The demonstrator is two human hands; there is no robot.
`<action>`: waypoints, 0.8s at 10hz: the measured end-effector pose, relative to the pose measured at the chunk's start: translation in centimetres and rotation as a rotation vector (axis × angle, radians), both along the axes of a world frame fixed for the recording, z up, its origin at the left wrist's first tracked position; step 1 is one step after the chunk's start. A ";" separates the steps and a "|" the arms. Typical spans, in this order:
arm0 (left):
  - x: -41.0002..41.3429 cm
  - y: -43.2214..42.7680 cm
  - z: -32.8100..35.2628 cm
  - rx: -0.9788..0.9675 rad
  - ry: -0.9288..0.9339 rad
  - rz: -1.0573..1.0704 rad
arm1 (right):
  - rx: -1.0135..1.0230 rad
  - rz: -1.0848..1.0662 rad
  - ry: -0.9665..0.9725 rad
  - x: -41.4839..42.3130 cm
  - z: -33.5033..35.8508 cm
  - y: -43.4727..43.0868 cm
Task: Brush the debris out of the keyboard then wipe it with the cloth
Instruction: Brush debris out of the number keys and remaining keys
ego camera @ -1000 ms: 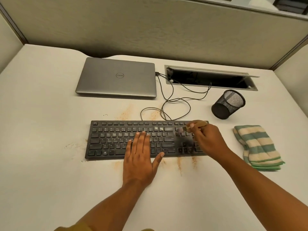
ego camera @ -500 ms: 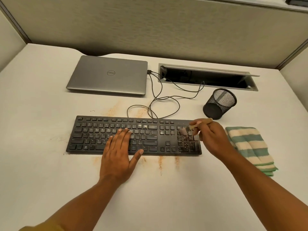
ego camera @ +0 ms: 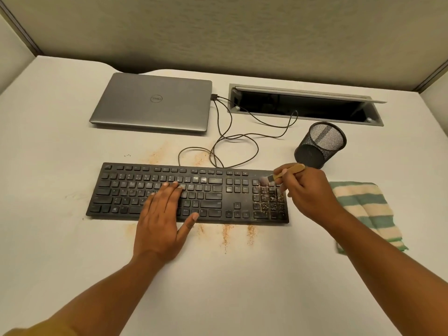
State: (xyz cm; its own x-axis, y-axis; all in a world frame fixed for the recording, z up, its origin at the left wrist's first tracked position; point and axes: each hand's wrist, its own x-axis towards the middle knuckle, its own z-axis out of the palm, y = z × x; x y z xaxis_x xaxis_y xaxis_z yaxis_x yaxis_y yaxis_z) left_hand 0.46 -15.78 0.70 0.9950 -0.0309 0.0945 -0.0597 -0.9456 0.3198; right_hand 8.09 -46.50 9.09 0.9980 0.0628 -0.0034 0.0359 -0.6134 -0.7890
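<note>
Clearly mid-brushing, the right grip (ego camera: 308, 192) pinches the small brush (ego camera: 288, 171) over debris (ego camera: 269, 202) on the number pad of the keyboard (ego camera: 213, 197), the left grip (ego camera: 162, 219) lies flat on its letter keys, and the striped cloth (ego camera: 363, 209) sits just beyond its number-pad end, so the next move likely calls for short strokes sweeping the debris off.

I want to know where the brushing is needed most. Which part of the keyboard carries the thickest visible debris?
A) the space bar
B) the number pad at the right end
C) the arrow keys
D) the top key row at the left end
B: pale debris speckles the number pad at the right end of the keyboard, just under the brush that the right hand holds.
</note>
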 end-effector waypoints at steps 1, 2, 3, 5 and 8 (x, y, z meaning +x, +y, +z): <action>0.0 0.0 -0.1 0.006 0.007 0.002 | -0.027 0.032 0.049 0.2 -0.4 -0.1; 0.1 0.0 -0.1 0.006 0.010 0.005 | 0.024 -0.021 0.001 0.3 -0.3 -0.2; 0.1 0.0 0.0 0.007 0.013 0.006 | 0.031 -0.006 0.071 0.1 -0.3 -0.2; 0.2 0.0 0.0 0.013 0.022 0.006 | 0.106 -0.085 0.067 0.4 -0.5 0.1; 0.2 -0.1 0.1 0.017 0.023 0.009 | 0.170 -0.072 0.140 0.4 -0.6 1.0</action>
